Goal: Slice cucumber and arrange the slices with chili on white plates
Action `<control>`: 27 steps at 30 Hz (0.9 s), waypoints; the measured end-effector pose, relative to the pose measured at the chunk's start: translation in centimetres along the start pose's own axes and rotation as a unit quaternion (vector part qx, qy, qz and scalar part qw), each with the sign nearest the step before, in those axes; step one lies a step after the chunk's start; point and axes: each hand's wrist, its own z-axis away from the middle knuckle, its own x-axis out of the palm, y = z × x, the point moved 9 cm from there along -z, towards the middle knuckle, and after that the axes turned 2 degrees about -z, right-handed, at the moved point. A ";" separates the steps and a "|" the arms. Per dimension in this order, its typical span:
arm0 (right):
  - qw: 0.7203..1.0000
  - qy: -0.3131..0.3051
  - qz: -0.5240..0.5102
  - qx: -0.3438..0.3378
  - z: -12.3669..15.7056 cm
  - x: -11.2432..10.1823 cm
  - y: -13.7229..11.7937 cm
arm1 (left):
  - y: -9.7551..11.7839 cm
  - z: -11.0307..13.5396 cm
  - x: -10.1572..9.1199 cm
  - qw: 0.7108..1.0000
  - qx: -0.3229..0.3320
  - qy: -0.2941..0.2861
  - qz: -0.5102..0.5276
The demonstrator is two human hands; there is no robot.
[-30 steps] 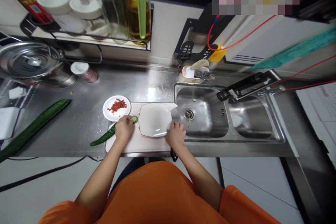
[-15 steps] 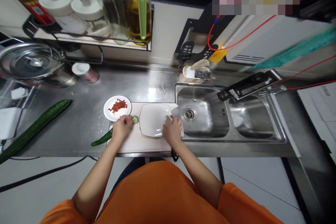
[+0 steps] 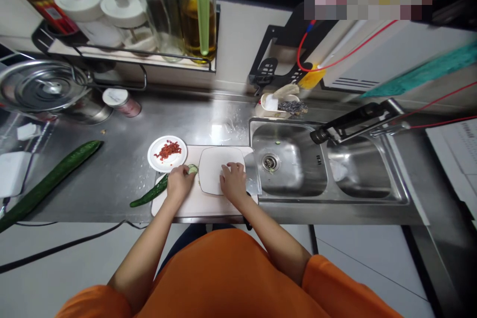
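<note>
My left hand (image 3: 179,182) is closed on a cut cucumber (image 3: 149,195) that lies across the left end of a pale cutting board (image 3: 194,204). The cucumber's cut face (image 3: 192,169) shows just past my fingertips. My right hand (image 3: 233,182) rests on a square white plate (image 3: 212,164) that sits on the board. Its fingers lie loosely on the plate and hold nothing. A knife blade (image 3: 254,177) lies on the board's right end, beside the plate.
A small round plate of chopped red bits (image 3: 167,153) sits behind the board. A whole cucumber (image 3: 48,179) lies at the left of the steel counter. The double sink (image 3: 298,169) with its faucet (image 3: 354,119) is to the right. A bottle rack (image 3: 130,54) and a pot lid (image 3: 40,87) stand at the back.
My right hand has moved left, from the board's right edge by the knife onto the square plate. My left hand has stayed on the cucumber.
</note>
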 end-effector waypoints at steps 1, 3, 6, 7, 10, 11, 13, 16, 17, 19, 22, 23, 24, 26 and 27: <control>1.000 -0.004 -0.003 0.001 0.0 0.1 0.0 | -0.1 0.0 0.0 1.000 -0.002 0.001 0.006; 1.000 -0.015 -0.011 0.002 0.0 0.2 0.1 | -0.3 0.1 -0.1 0.999 -0.015 0.000 0.031; 0.999 -0.038 -0.034 0.005 -0.1 0.6 0.1 | -0.6 0.3 -0.1 0.995 -0.028 -0.015 0.091; 0.998 -0.046 -0.048 0.007 -0.2 0.7 0.1 | -0.5 0.4 -0.2 0.993 -0.026 -0.021 0.112; 0.992 -0.064 -0.113 -0.003 -0.8 1.1 -0.2 | 0.5 0.4 -0.6 0.984 0.001 -0.041 0.172; 0.988 -0.066 -0.139 -0.013 -1.1 1.1 -0.4 | 1.0 0.4 -0.7 0.980 0.014 -0.050 0.191; 0.979 -0.060 -0.191 -0.043 -1.9 1.0 -1.1 | 2.3 0.4 -0.9 0.973 0.041 -0.068 0.218; 0.961 -0.040 -0.260 -0.082 -2.9 0.3 -1.8 | 4.2 0.2 -0.4 0.961 0.074 -0.110 0.243; 0.956 -0.038 -0.278 -0.084 -3.1 0.1 -1.9 | 4.7 0.1 0.0 0.956 0.079 -0.127 0.254; 0.949 -0.047 -0.306 -0.065 -3.5 -0.1 -1.6 | 5.4 -0.1 0.9 0.943 0.078 -0.160 0.282; 0.942 -0.070 -0.327 -0.022 -3.6 -0.1 -0.6 | 5.5 -0.3 2.0 0.924 0.040 -0.192 0.328; 0.941 -0.071 -0.331 -0.015 -3.6 -0.2 -0.3 | 5.4 -0.4 2.3 0.918 0.015 -0.198 0.343; 0.940 -0.070 -0.333 -0.011 -3.6 -0.3 0.0 | 5.1 -0.3 2.6 0.911 -0.016 -0.203 0.358; 0.940 -0.062 -0.336 -0.010 -3.6 -0.7 0.6 | 4.6 0.0 3.5 0.893 -0.088 -0.224 0.380; 0.939 -0.057 -0.338 -0.010 -3.6 -0.8 0.9 | 4.6 0.3 4.0 0.882 -0.121 -0.241 0.387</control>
